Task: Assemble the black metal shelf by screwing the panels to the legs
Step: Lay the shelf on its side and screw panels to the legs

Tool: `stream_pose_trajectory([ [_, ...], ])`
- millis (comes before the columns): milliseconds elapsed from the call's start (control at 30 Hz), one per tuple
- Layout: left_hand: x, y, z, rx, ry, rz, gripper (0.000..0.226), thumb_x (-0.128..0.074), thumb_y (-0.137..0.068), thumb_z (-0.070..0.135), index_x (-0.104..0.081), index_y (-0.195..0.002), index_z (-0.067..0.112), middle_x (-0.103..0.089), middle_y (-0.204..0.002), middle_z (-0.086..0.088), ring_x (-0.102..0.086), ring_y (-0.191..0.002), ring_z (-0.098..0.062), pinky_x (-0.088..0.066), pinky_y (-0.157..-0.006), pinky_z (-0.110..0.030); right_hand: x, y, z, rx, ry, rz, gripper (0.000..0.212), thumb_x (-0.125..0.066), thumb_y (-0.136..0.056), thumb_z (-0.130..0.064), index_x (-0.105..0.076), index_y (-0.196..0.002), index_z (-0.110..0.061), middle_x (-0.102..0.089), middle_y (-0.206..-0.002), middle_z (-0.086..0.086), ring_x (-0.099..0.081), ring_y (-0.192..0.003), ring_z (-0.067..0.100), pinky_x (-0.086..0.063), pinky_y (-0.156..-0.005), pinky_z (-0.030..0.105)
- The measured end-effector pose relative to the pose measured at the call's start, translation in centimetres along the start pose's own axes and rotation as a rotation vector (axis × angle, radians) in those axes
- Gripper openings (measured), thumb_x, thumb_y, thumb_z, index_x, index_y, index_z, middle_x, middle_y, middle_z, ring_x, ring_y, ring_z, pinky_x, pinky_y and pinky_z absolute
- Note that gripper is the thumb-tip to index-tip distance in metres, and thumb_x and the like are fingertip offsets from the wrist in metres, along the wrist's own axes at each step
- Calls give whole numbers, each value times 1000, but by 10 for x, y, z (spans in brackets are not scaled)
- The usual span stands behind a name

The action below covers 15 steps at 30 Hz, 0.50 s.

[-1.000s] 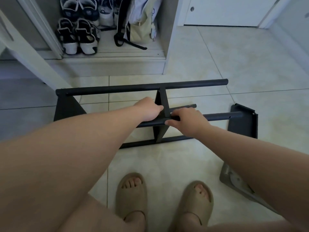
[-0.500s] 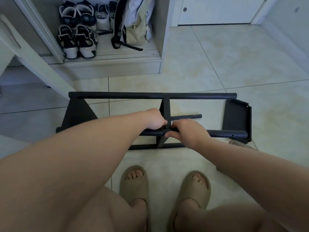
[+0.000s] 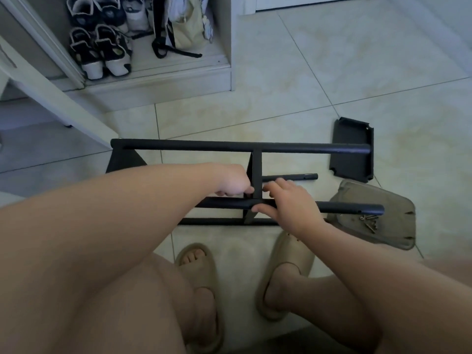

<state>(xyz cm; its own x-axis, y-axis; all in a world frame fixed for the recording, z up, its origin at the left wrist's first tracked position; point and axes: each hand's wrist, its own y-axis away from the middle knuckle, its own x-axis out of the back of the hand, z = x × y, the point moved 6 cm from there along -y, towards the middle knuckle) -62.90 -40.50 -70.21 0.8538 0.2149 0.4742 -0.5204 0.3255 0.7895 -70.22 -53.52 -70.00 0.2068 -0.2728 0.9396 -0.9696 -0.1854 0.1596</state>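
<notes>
The black metal shelf lies on its side on the tiled floor. Its far leg (image 3: 242, 147) and near leg (image 3: 347, 208) run left to right. A middle panel (image 3: 256, 172) stands between them, and a left panel (image 3: 122, 159) sits at the left end. My left hand (image 3: 231, 180) has curled fingers that pinch the middle panel's left side just above the near leg. My right hand (image 3: 288, 200) grips the near leg right of that panel, thumb underneath. A loose black panel (image 3: 353, 159) lies flat past the far leg's right end.
A khaki tray (image 3: 383, 231) with several screws (image 3: 370, 222) lies on the floor at the right, under the near leg's tip. My feet in tan slippers (image 3: 288, 256) stand just in front of the shelf. A white closet with shoes (image 3: 102, 54) and a bag is at the back left.
My left hand has moved off the near leg to the middle panel. My right hand has stayed on the near leg. The loose right panel now lies farther from the legs, and the screw tray shows.
</notes>
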Motion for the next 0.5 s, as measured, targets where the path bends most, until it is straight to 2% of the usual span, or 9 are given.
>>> stream_pose_trajectory([
  [100, -2, -6, -3, -23, 98, -36, 27, -54, -100, 25, -66, -103, 2, -36, -72, -10, -26, -59, -22, -19, -52, -29, 9, -5, 10, 8, 77, 68, 96, -55, -75, -81, -45, -148, -18, -47, -147, 7, -42, -134, 32, -37, -106, 47],
  [200, -2, -8, -4, -21, 154, -59, 29, -55, -99, 22, -66, -112, -1, -33, -64, -3, -24, -53, -18, -19, -49, -27, 9, -16, 13, 78, 172, 5, 114, -40, -71, -91, -20, -162, -26, -10, -169, 6, -9, -155, 33, -16, -121, 54],
  [267, -2, -10, -5, -25, 187, -85, 21, -55, -99, 20, -66, -105, 4, -33, -61, 0, -24, -51, -16, -19, -48, -26, 4, -25, 14, 150, 232, -65, 116, -28, -71, -95, -5, -163, -28, 10, -170, 3, 8, -157, 30, -3, -124, 56],
  [333, -2, -13, -7, -36, 216, -132, 14, -55, -99, 18, -62, -90, 10, -31, -57, 2, -22, -49, -14, -18, -49, -25, -2, -31, 14, 206, 261, -107, 115, -21, -73, -95, 3, -162, -27, 20, -168, 0, 17, -155, 25, 4, -124, 54],
  [400, 0, -16, -11, -46, 233, -181, 16, -55, -99, 17, -57, -83, 15, -29, -53, 5, -21, -48, -14, -17, -50, -25, -6, -35, 14, 236, 253, -116, 114, -20, -76, -94, 5, -162, -25, 24, -166, -3, 22, -154, 21, 8, -124, 53],
  [500, 2, -21, -18, -47, 253, -220, 10, -56, -98, 16, -62, -90, 16, -28, -49, 7, -22, -46, -12, -19, -50, -24, -9, -39, 11, 264, 226, -115, 113, -20, -78, -93, 7, -162, -22, 24, -166, -3, 22, -153, 16, 10, -124, 51],
])
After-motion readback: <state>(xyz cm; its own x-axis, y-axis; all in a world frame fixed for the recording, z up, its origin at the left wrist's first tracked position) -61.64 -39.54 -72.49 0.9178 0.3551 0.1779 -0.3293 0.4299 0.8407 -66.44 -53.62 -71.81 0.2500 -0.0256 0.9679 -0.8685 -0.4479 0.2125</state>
